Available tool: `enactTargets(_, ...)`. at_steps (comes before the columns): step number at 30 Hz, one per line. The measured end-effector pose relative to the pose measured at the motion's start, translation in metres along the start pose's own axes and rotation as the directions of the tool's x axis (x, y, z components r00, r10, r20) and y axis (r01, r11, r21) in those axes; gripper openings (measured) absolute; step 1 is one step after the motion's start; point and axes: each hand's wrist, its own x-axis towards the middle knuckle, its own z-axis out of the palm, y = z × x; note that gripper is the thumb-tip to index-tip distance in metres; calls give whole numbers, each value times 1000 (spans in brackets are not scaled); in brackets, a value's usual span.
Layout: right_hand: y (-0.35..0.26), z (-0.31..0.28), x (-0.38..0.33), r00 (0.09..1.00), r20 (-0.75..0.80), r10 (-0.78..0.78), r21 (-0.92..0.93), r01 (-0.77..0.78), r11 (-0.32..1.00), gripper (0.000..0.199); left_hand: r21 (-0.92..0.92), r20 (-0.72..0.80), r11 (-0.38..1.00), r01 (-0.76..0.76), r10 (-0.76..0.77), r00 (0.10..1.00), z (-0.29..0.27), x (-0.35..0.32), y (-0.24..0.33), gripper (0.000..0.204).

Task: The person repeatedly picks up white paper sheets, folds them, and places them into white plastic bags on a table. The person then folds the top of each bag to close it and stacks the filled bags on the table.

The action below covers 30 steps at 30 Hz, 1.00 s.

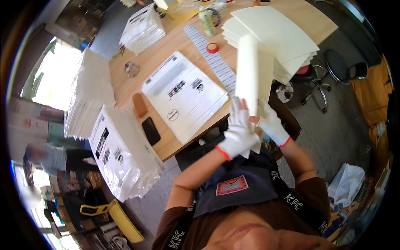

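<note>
Between my two gloved hands a cream card sheet (247, 71) stands on end, folded lengthwise and slightly blurred. My left hand (238, 132), in a white glove with a red cuff and bare fingertips, presses its long fingers together along the sheet's near side and holds it. From the other side my right hand (271, 124), gloved alike, grips its lower part; the thumb shows and most of the fingers are hidden. Behind it lies a fanned stack of cream card sheets (277, 31). To the left, a white printed mailing bag (183, 93) lies flat on the wooden table (166, 153).
Piles of white plastic bags (121, 154) line the left edge. On the table are a black phone (151, 131), a brown block (139, 105), a glass jar (131, 69), a label strip (212, 58), a red-lidded item (212, 48) and a bottle (207, 21). Chairs (337, 66) stand right.
</note>
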Motion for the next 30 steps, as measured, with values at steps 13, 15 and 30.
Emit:
enactTargets(13,12,9,-2,962,270,-38,-24,46,999,41,304,-356,918,255,-139,924,-56,-7,-227,14)
enactTargets(15,2,13,3,932,345,-109,-238,199,951,44,199,-295,947,253,-188,937,-66,2,-246,9)
enactTargets(30,-3,61,62,575,702,421,-399,-172,901,45,66,-284,985,-159,172,943,-138,2,-145,12)
